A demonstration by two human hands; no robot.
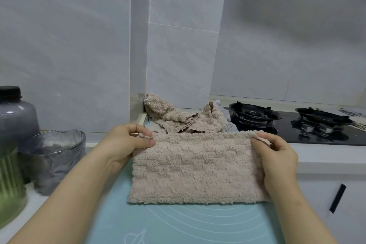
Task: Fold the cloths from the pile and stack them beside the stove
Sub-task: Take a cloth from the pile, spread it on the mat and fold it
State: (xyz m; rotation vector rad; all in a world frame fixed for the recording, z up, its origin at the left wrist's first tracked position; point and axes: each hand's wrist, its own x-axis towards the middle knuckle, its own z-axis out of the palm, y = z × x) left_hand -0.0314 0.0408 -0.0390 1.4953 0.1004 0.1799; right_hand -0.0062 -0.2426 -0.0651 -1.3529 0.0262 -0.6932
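Note:
A beige fluffy cloth [196,168] is stretched out over the light-blue mat [178,224], its lower edge lying on the mat. My left hand [128,142] pinches the cloth's upper left corner between thumb and fingers. My right hand [277,154] pinches the upper right corner. Behind it, in the wall corner, lies a crumpled pile of beige cloths [178,117] with a pale blue-grey one showing at its right side. The black gas stove [297,125] sits to the right of the pile.
At the left stand a clear glass bowl [53,156], a grey jar with a black lid [15,113] and a green ribbed container [10,184]. A tiled wall corner rises behind the pile. White cabinet fronts with a black handle [337,198] drop off at right.

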